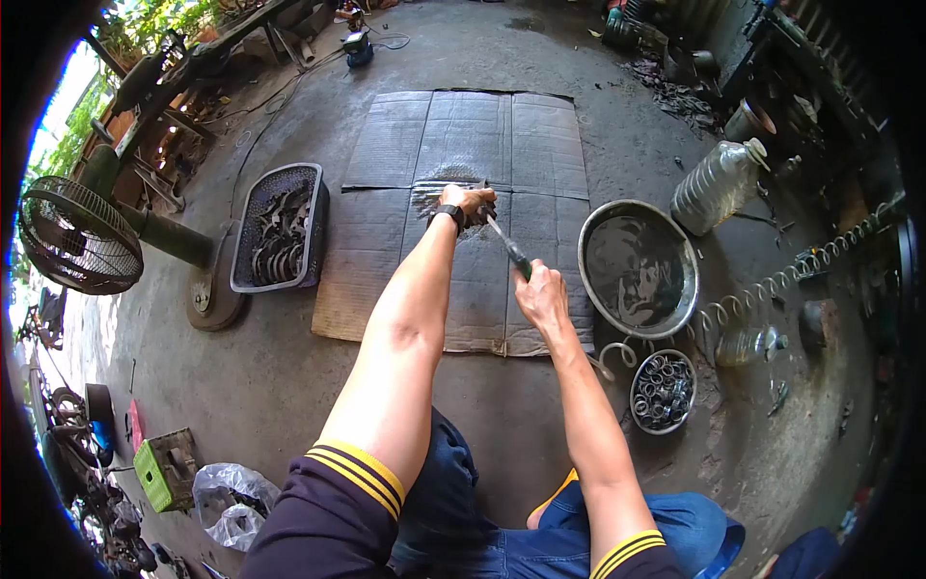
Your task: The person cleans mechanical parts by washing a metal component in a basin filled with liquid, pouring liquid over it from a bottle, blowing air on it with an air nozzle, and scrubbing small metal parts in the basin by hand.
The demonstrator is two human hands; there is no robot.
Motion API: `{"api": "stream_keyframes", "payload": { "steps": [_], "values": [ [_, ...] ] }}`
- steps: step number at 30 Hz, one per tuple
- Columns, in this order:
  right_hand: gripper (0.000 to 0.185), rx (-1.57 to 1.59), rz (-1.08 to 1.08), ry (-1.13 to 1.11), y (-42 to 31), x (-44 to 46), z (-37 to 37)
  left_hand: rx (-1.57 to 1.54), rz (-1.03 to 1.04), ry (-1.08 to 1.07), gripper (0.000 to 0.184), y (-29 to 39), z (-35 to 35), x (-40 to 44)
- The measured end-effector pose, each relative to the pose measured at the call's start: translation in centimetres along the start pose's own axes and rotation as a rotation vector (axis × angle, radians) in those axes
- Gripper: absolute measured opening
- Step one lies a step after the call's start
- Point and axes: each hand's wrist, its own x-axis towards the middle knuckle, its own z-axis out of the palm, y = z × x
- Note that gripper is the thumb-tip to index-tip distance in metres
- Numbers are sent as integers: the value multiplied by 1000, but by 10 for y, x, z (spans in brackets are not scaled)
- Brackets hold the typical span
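My left hand (pixel 469 201), with a dark watch on the wrist, is closed on a small dark part at the middle of the flattened cardboard (pixel 463 261). My right hand (pixel 542 294) is wrapped round the dark green handle of a screwdriver-like tool (pixel 505 241). The tool's metal shaft points up and left to the part beneath my left fingers. What the part is cannot be made out, since the fingers cover much of it. Dark wet-looking grime marks the cardboard around that hand.
Left of the cardboard are a basket of curved metal parts (pixel 316 232) and a fan (pixel 82 234). On the right stand a basin of dark liquid (pixel 693 280), a bowl of metal rings (pixel 663 391), a large plastic bottle (pixel 716 188) and a coiled hose (pixel 772 287).
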Motion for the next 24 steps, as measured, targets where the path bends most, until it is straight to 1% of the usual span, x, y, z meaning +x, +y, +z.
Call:
{"api": "stream_keyframes", "payload": {
  "steps": [1, 2, 4, 5, 7, 8, 10, 11, 12, 13, 15, 16, 17, 19, 20, 21, 22, 24],
  "values": [
    [32, 36, -19, 63, 0, 2, 2, 86, -24, 16, 43, 19, -2, -33],
    [32, 35, -20, 61, 2, 4, 3, 84, -25, 17, 43, 17, 0, -27],
    [32, -109, -74, -121, 6, 7, 4, 90, -93, 42, 42, 8, 4, -6],
    [32, -106, -72, -121, 3, 6, 4, 72, -72, 10, 42, 6, 5, -6],
    [32, -1, -1, 6, -2, 6, 5, 63, -97, -7, 40, 7, 4, -3],
    [32, -1, -2, 3, 0, 7, 6, 55, -123, -24, 38, 7, 4, -3],
    [32, -71, -28, -137, 7, 6, 8, 21, -143, -49, 35, 4, 5, -5],
    [32, -71, -26, -135, 9, 6, 10, -19, -157, -75, 32, 8, 5, -8],
    [33, -32, -10, -96, 11, 5, 12, -21, -157, -75, 32, 12, 5, -11],
    [33, 7, 7, -59, 13, 3, 14, -50, -219, -132, 29, 16, 4, -14],
    [33, 38, -2, -84, 17, -3, 10, -150, -333, -260, 22, 14, 2, -8],
    [34, 68, -12, -104, 19, -4, 7, -150, -331, -262, 22, 15, 0, -5],
    [35, 171, 60, -33, 19, -4, 5, -204, -372, -313, 23, 14, -4, -2],
    [33, 147, 49, -13, 21, -1, -4, -294, -434, -420, 27, 10, -10, 2],
    [32, 130, 42, 10, 21, -1, -9, -324, -465, -389, 29, 8, -11, 6],
    [31, 62, -3, -38, 21, -1, -12, -330, -474, -398, 29, 6, -13, 10],
    [31, 62, 0, -34, 22, 0, -13, -335, -480, -407, 29, 5, -14, 14],
    [32, 97, 22, 76, 24, 3, -13, -360, -491, -416, 30, 8, -16, 10]
  ]
}}
